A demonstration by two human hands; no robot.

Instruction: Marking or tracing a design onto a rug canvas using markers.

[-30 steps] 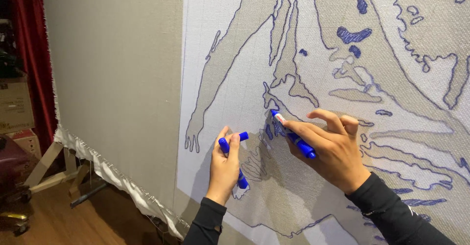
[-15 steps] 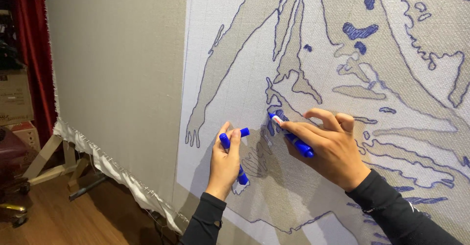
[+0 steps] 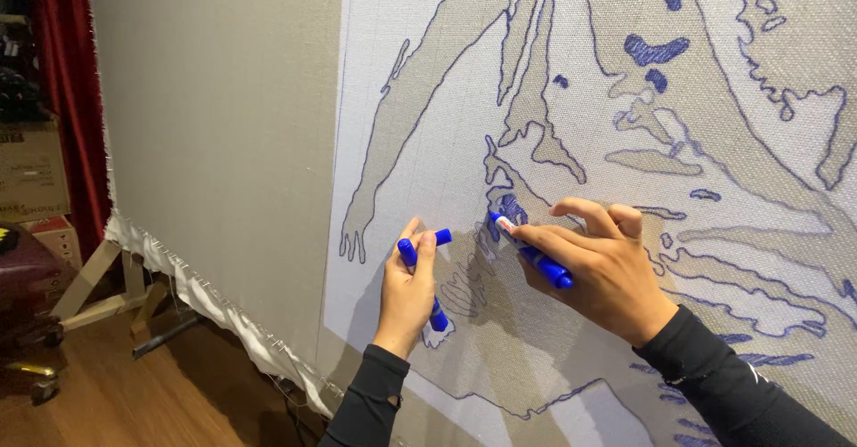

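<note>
Far left I've got a deep red curtain (image 3: 67,99) hanging in soft folds, and below it a brown cardboard box (image 3: 31,172) with dark print on its face, a smaller reddish box tucked just under it. Down at floor level there's warm wooden flooring (image 3: 107,393) and a pale timber frame leg (image 3: 89,277) splayed beneath the big upright canvas (image 3: 214,125), a coarse woven beige cloth whose white, frayed lower edge (image 3: 223,317) is pinned along the frame. Moving right, the weave turns pale and gridded, covered with a blue-outlined pattern (image 3: 536,134) of flowing tan and white shapes, a few small patches filled solid blue. Now my left hand (image 3: 406,291), black sleeve at the wrist, is pressed against the cloth with fingers curled around blue markers (image 3: 436,315): one capped end pokes out sideways above the fingers, another sticks out below the palm; exactly how many it's clutching I can't tell. Just beside it, my right hand (image 3: 603,268) is pinching a blue marker (image 3: 531,250) between thumb and fingers, pen-style, its glossy plastic barrel slanting down towards the palm. Its tip is touching the canvas at a dark blue patch on the outline, near the middle of the design. Further right, wavy blue contour lines (image 3: 759,295) run across the tan weave.
</note>
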